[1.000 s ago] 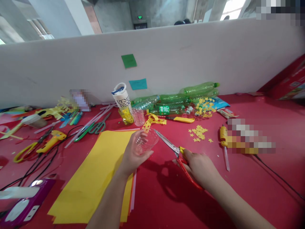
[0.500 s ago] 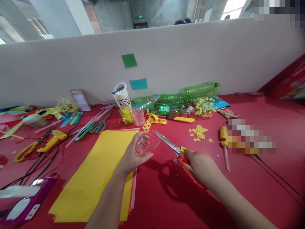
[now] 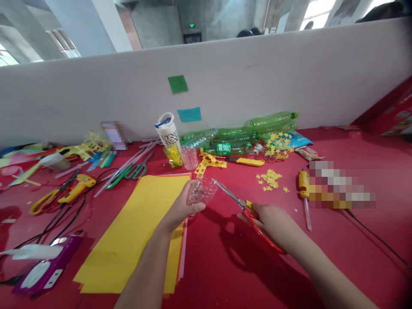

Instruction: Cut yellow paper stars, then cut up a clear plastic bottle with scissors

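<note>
My left hand (image 3: pixel 185 204) is closed round a clear plastic bottle piece (image 3: pixel 203 191), cut short like a cup and tilted to the right. My right hand (image 3: pixel 265 219) grips the scissors (image 3: pixel 231 197), which have red and yellow handles. Their blades point up and left, with the tip at the plastic's right rim; whether it touches I cannot tell. Under my left forearm lies a stack of yellow paper (image 3: pixel 135 231) with orange and pink sheets below it. Yellow paper stars (image 3: pixel 271 179) are piled beyond the scissors.
Green plastic bottles (image 3: pixel 238 134) lie along the white partition (image 3: pixel 128 90), beside a white patterned cup (image 3: pixel 168 131). A yellow cutter knife (image 3: pixel 249 162) is in front of them. Glue guns (image 3: pixel 77 188) with cables, green scissors (image 3: pixel 137 171) and a purple power strip (image 3: pixel 48 268) are on the left.
The plastic piece has turned in my left hand, so its ridged side shows more. My right hand and the scissors have shifted slightly to the right and down. The whole view has moved a little.
</note>
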The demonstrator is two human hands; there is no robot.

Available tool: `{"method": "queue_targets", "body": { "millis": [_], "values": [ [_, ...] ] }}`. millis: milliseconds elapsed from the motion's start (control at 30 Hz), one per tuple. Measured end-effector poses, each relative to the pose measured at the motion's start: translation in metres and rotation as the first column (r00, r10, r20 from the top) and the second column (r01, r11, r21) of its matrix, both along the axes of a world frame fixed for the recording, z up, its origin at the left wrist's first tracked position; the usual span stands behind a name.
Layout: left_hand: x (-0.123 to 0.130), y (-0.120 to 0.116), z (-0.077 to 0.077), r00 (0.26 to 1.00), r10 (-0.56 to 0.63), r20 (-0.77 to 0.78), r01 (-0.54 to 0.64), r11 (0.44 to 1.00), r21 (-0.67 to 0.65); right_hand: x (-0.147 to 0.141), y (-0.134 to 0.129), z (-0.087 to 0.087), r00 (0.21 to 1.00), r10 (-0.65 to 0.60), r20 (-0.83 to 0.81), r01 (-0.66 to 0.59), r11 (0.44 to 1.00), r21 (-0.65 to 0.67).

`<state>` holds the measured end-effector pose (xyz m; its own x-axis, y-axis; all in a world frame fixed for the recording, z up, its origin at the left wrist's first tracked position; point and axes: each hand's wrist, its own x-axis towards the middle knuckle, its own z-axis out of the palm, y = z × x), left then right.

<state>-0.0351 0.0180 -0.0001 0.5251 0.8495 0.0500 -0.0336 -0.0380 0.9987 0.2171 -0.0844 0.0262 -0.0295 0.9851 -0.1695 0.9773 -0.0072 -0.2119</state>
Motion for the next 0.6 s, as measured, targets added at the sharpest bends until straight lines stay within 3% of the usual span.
{"method": "queue_targets", "body": {
  "millis": [100, 200, 333, 600],
  "values": [
    [0.000, -0.001, 0.001, 0.999, -0.007, -0.036, 0.006, 1.000, -0.008, 0.000, -0.002, -0.001, 1.000, -0.007, 0.028, 0.007, 1.000, 0.011],
    [0.001, -0.004, 0.006, 0.993, 0.048, -0.105, -0.041, 0.997, 0.068, -0.002, -0.002, -0.001, 0.997, -0.004, 0.076, 0.001, 0.999, 0.040],
    [0.001, -0.006, 0.011, 0.995, 0.056, -0.078, -0.044, 0.989, 0.144, -0.004, -0.003, 0.003, 0.995, -0.006, 0.095, 0.001, 0.998, 0.059],
    [0.000, -0.005, 0.010, 0.997, 0.060, -0.046, -0.055, 0.993, 0.108, -0.006, -0.001, 0.001, 0.994, -0.002, 0.108, 0.001, 1.000, 0.006]
  ]
}}
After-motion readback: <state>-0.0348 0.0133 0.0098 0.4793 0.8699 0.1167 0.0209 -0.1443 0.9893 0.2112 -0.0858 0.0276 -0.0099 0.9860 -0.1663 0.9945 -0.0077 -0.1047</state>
